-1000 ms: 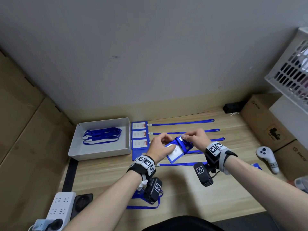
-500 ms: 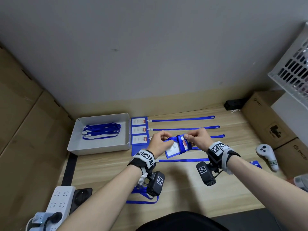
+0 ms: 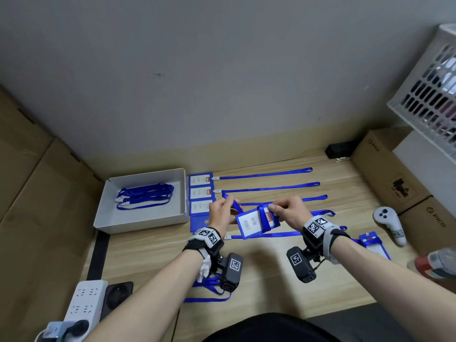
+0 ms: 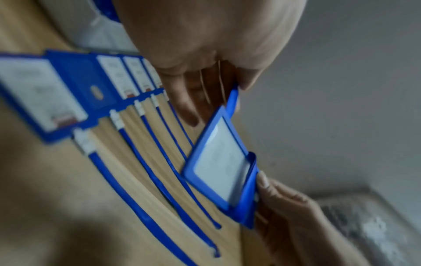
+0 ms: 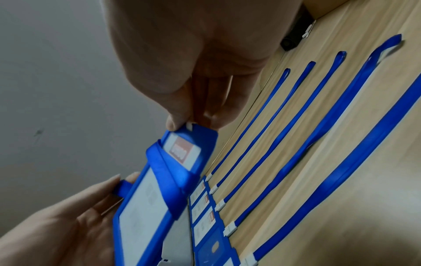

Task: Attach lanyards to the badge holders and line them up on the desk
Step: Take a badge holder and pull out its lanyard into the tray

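Observation:
A blue badge holder (image 3: 255,223) with a white card hangs above the desk between both hands. A blue lanyard (image 3: 262,211) is looped across its upper part. My right hand (image 3: 275,208) pinches the holder's top edge (image 5: 189,128), where a small white clip shows. My left hand (image 3: 228,206) pinches the lanyard strap (image 4: 234,98) just left of the holder. Three card-up holders (image 3: 200,192) and one face-down holder (image 3: 199,222) lie in a column, their lanyards (image 3: 266,175) stretched out to the right.
A white tray (image 3: 140,224) with spare lanyards (image 3: 145,195) sits left of the column. Another holder (image 3: 370,240), a white controller (image 3: 389,222) and cardboard boxes (image 3: 385,174) stand at the right. A loose lanyard (image 3: 209,293) and a power strip (image 3: 84,301) lie near the front edge.
My hands have drawn apart. The left hand has pulled the lanyard strap out to the left, and the holder has turned to show its card more squarely.

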The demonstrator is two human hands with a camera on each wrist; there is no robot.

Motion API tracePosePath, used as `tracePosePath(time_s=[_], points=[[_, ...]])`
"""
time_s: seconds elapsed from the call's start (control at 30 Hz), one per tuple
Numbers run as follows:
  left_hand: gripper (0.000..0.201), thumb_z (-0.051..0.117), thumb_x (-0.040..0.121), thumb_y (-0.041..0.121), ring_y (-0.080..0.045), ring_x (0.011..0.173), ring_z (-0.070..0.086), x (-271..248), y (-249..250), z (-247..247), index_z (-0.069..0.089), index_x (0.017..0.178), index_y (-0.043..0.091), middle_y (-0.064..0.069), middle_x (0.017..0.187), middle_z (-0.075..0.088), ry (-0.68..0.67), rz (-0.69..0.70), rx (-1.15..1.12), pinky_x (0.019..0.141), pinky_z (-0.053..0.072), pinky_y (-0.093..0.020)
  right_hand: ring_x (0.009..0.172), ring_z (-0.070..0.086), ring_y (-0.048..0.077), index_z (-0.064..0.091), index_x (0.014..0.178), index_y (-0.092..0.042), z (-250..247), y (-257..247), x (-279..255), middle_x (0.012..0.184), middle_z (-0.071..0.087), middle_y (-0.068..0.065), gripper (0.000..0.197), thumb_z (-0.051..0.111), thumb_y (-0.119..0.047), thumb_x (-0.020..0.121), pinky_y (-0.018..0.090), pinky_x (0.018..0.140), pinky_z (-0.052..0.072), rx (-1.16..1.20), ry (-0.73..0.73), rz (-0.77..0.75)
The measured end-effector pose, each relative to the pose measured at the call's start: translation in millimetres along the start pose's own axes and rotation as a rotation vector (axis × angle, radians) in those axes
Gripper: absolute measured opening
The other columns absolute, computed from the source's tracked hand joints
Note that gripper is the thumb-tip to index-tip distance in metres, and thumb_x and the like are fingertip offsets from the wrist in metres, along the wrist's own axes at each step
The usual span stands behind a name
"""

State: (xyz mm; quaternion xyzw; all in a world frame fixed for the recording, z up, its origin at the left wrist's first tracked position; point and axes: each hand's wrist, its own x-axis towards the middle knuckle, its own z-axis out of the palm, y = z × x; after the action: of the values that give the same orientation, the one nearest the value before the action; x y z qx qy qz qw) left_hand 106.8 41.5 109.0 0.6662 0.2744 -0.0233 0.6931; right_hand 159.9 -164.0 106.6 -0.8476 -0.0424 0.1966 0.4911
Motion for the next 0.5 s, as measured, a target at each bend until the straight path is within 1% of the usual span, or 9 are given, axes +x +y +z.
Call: tracePosePath(time_s=[0.07,0.13,0.17,0.2,0.27,0.3,0.4,0.43,0.5], points=[[0.023,0.054,0.098,0.027,-0.022,0.091,0.067,7,1,-4,0.066,0.108,0.010,-0.011,0.100,0.072,-0.068,0.035,0.220,0.065,0.054,-0.029,0.067,0.058,0.013,0.074,0.087,-0.001,-4,2,-2,0.072,0.067,0.003,0.022,0.062,-0.018,0.095,0.022,0.059,0.049,0.009,-0.018,-0.006],[0.034,0.058,0.095,0.031,-0.017,0.104,0.062,9,4,-5,0.058,0.125,0.015,-0.002,0.114,0.066,-0.168,0.069,0.353,0.083,0.054,-0.032,0.068,0.059,0.012,0.074,0.083,-0.006,-7,3,-3,0.071,0.068,0.001,0.021,0.063,-0.019,0.095,0.023,0.061,0.049,0.017,-0.046,-0.006],[0.037,0.060,0.094,0.032,-0.015,0.107,0.060,7,6,-3,0.057,0.128,0.016,0.002,0.116,0.063,-0.227,0.078,0.361,0.090,0.051,-0.031,0.069,0.060,0.011,0.074,0.080,-0.009,-8,2,-4,0.070,0.068,-0.001,0.021,0.063,-0.020,0.094,0.022,0.061,0.048,0.032,-0.055,-0.002],[0.033,0.062,0.094,0.030,-0.013,0.106,0.059,4,8,0,0.060,0.124,0.015,0.002,0.114,0.063,-0.296,0.087,0.352,0.090,0.049,-0.029,0.069,0.060,0.010,0.074,0.079,-0.011,-8,1,-4,0.070,0.068,-0.002,0.021,0.063,-0.020,0.094,0.021,0.061,0.047,0.050,-0.057,0.002],[0.020,0.064,0.093,0.020,-0.014,0.091,0.062,-2,10,8,0.068,0.108,0.007,-0.004,0.100,0.067,-0.448,0.087,0.345,0.079,0.050,-0.025,0.068,0.062,0.010,0.075,0.083,-0.009,-9,-3,-5,0.073,0.070,0.000,0.021,0.064,-0.022,0.094,0.022,0.064,0.048,0.106,-0.047,0.009],[0.017,0.064,0.093,0.016,-0.015,0.085,0.063,-6,10,11,0.070,0.102,0.003,-0.007,0.093,0.068,-0.501,0.085,0.356,0.073,0.051,-0.025,0.069,0.063,0.013,0.074,0.084,-0.008,-9,-5,-5,0.075,0.071,0.003,0.022,0.063,-0.023,0.095,0.026,0.067,0.050,0.151,-0.048,0.015],[0.011,0.062,0.093,0.016,-0.019,0.077,0.066,-10,5,19,0.068,0.095,0.006,-0.009,0.084,0.068,-0.467,0.110,0.370,0.065,0.056,-0.033,0.072,0.063,0.021,0.068,0.087,-0.009,-6,-11,-8,0.079,0.065,0.009,0.024,0.057,-0.029,0.097,0.046,0.080,0.056,0.326,-0.096,0.115],[0.010,0.062,0.093,0.017,-0.021,0.078,0.067,-9,3,20,0.066,0.095,0.009,-0.009,0.084,0.067,-0.415,0.113,0.372,0.065,0.058,-0.037,0.072,0.064,0.023,0.068,0.091,-0.012,-4,-12,-10,0.082,0.065,0.009,0.027,0.055,-0.036,0.097,0.047,0.079,0.057,0.401,-0.131,0.202],[0.010,0.061,0.093,0.020,-0.024,0.077,0.067,-4,-2,20,0.066,0.095,0.012,-0.010,0.087,0.068,-0.316,0.104,0.410,0.064,0.058,-0.041,0.069,0.065,0.029,0.068,0.101,-0.013,-2,-9,-15,0.087,0.068,0.012,0.042,0.050,-0.051,0.096,0.041,0.071,0.058,0.507,-0.256,0.372]])
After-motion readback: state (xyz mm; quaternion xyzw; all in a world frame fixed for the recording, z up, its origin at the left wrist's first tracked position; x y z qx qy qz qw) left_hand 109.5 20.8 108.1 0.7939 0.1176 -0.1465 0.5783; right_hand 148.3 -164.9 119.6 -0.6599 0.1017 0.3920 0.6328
